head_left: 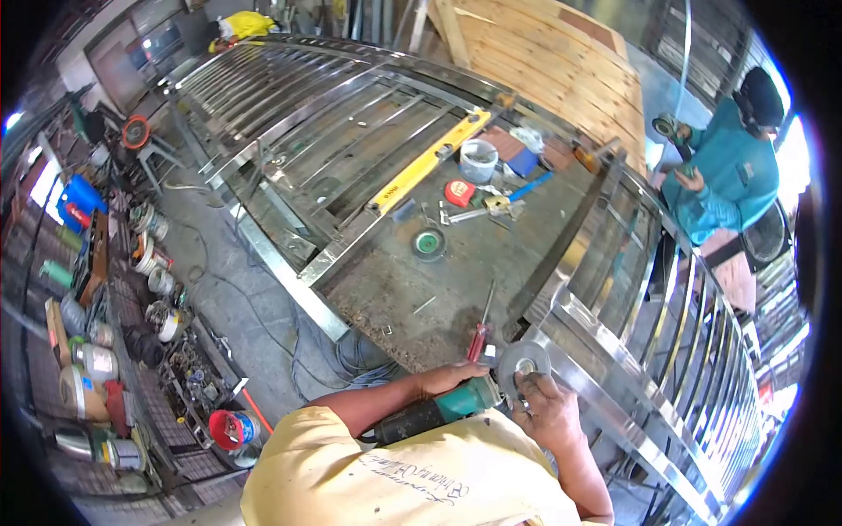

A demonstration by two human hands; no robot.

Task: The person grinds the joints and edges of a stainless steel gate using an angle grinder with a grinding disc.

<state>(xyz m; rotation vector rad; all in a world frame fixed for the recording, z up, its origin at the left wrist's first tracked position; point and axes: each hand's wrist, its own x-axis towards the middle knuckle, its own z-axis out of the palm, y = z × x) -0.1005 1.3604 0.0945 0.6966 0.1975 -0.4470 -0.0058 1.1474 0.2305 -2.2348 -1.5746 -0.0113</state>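
Note:
Near the bottom middle, my left hand (452, 378) is wrapped over the front of a green and black angle grinder (456, 401). The grinder lies across my body, its grey disc (524, 361) at the right end. Fingers of my right hand (544, 405) are closed on the disc's face and centre. Just beyond my left hand lies a red-handled screwdriver (478, 342) on the worktable (456, 298). Farther up the table are a loose green-centred disc (428, 244), a red tape measure (459, 193), a white bucket (478, 161) and a yellow level (430, 162).
Metal railing frames stand at the left (289, 105) and right (649, 377) of the table. A co-worker in teal (728, 171) holds another grinder (667, 127) at the right. Cables (351, 364) and a red bucket (230, 430) are on the floor at left.

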